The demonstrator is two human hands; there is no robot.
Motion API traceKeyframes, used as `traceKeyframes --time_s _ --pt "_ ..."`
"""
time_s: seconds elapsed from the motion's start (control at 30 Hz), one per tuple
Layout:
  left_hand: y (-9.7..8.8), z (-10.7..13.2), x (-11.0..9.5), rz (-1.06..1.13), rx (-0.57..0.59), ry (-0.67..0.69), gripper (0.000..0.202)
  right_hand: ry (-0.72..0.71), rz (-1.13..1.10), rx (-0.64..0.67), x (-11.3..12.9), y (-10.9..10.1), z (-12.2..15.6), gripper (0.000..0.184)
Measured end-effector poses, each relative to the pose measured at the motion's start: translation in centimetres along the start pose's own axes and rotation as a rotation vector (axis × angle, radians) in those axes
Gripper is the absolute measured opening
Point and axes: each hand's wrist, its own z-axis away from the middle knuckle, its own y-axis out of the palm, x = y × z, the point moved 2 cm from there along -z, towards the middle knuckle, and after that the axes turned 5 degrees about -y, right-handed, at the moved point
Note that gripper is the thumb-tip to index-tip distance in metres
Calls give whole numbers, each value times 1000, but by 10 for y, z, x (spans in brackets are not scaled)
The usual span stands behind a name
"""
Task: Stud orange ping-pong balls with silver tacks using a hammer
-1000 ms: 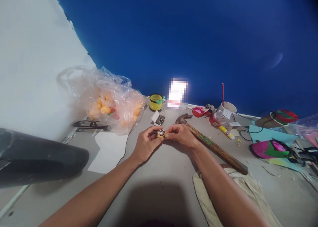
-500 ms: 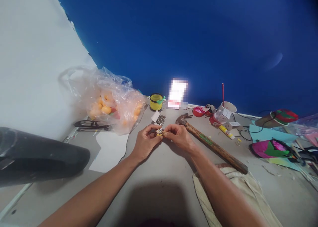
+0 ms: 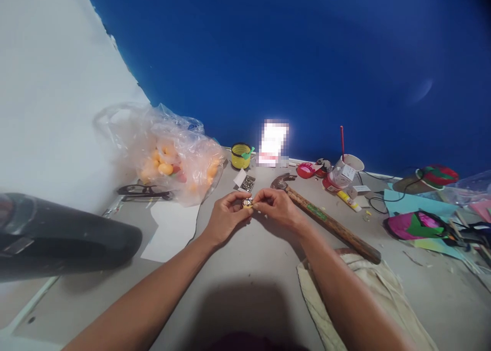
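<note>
Between the thumb and fingers of my left hand (image 3: 226, 218) sits a small rounded yellow object with shiny metal studs (image 3: 247, 202). My right hand (image 3: 278, 207) meets it from the other side, thumb and forefinger pinched together at its edge. Whatever those right fingertips hold is too small to make out. Just beyond my hands lies an open little white box (image 3: 247, 183) full of small shiny metal pieces that look like tacks. A claw hammer (image 3: 326, 218) with a wooden handle rests on the table to the right of my right hand.
A clear plastic bag (image 3: 172, 156) with orange-yellow items lies at left, beside eyeglasses (image 3: 143, 190) and white paper (image 3: 172, 231). A dark cylinder (image 3: 69, 238) juts in. Behind stands a yellow cup (image 3: 241, 156). Rightward are a glue stick (image 3: 348, 200), a paper cup (image 3: 351, 162) and a cloth (image 3: 364, 289).
My hands stay almost in place around the studded object, which has turned slightly in my fingers. The whole view has shifted a little.
</note>
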Motion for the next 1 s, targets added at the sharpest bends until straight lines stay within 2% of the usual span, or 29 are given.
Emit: traceKeyframes --time_s 0.17,0.37,0.47,0.6,0.83,0.9,1.0 --pt "0 0 -4 56 45 -4 51 42 -169 -37 -6 -2 -1 17" --pt "0 1 -3 22 49 -28 55 51 -105 -38 -10 -1 -1 23" --pt "-2 -1 -1 36 69 -29 55 66 -171 -59 -14 -2 -1 27" --pt "-5 -3 -1 104 102 -53 53 82 -269 -108 -20 -4 0 35" --pt "-8 -3 -3 167 91 -88 39 96 -267 -85 -19 -1 -1 37" --pt "-8 -4 -4 186 97 -93 36 88 -232 -136 -17 -4 -1 34" --pt "-9 -5 -5 206 96 -103 36 60 -123 -304 -15 -16 -2 27"
